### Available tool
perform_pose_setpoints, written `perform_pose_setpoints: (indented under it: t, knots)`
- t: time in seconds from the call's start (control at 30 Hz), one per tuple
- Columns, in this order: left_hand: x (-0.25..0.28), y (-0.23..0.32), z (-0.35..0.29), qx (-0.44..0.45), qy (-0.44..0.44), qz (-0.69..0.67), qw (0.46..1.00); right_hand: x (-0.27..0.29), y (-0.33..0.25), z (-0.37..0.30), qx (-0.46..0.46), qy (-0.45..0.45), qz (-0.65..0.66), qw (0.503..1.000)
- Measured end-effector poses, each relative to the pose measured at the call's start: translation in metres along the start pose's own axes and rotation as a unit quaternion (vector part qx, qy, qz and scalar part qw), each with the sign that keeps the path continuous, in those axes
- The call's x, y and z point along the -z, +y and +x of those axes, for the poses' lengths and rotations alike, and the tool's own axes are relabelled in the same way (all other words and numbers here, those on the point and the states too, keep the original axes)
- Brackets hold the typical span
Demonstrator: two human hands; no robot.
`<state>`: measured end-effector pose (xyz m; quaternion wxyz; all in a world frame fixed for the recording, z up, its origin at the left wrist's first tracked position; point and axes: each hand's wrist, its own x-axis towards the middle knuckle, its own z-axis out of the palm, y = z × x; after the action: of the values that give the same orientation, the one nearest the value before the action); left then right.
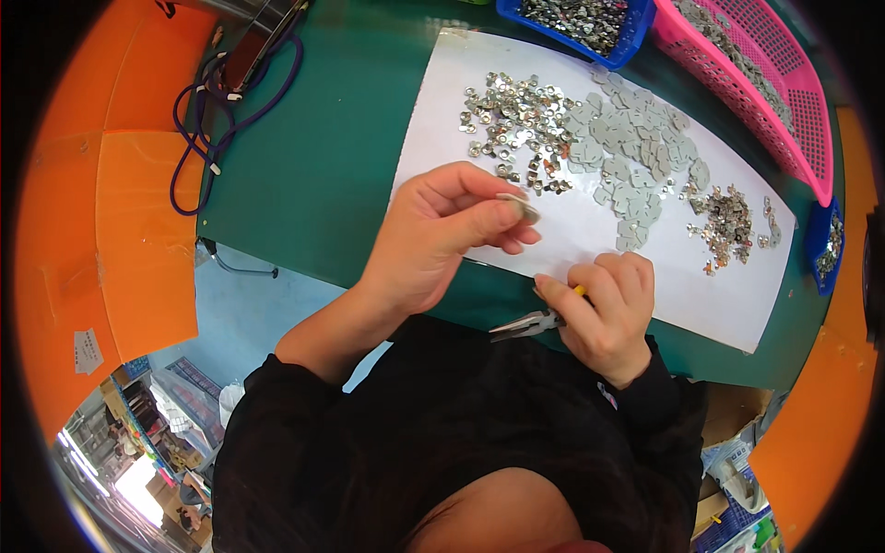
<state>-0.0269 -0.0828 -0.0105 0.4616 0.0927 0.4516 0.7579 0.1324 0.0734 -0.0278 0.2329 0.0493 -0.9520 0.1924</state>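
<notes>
My left hand (442,226) pinches a small flat grey piece (522,208) between thumb and fingers, above the near edge of a white sheet (535,253). My right hand (604,309) is closed round needle-nose pliers (527,325); a bit of yellow handle shows, and the jaws point left, off the table's near edge. Beyond my hands on the sheet lie a pile of shiny small metal parts (516,115) and, right of it, a heap of flat grey pieces (645,138). Farther right is a heap of smaller metal pieces (726,226).
At the back, a blue tray (613,55) and a pink perforated basket (816,138) hold more metal parts. A smaller blue tray (823,276) is at the right edge of the green table (313,157). Dark cords (189,152) hang over its left side. Orange panels (147,240) flank it.
</notes>
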Motion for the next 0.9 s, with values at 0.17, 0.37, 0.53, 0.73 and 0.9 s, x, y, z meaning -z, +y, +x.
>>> perform_pose_setpoints:
  t: [0.17,0.37,0.53,0.73,0.9]
  knots:
    - [-0.028,-0.011,0.013,0.098,-0.029,-0.103,0.989,0.016,0.005,0.018,-0.194,0.163,0.167,0.953]
    - [-0.045,-0.019,0.012,0.199,-0.075,-0.16,0.964,0.026,0.017,0.021,-0.139,0.205,0.086,0.965]
    - [-0.044,-0.021,0.013,0.206,-0.074,-0.163,0.962,0.032,0.016,0.021,-0.063,0.18,-0.033,0.981]
    - [-0.042,-0.014,0.015,0.198,-0.082,-0.091,0.973,0.036,0.021,0.014,0.014,0.183,-0.14,0.973]
    - [-0.039,-0.015,0.018,0.213,-0.097,-0.133,0.963,0.038,0.021,0.016,0.005,0.166,-0.123,0.978]
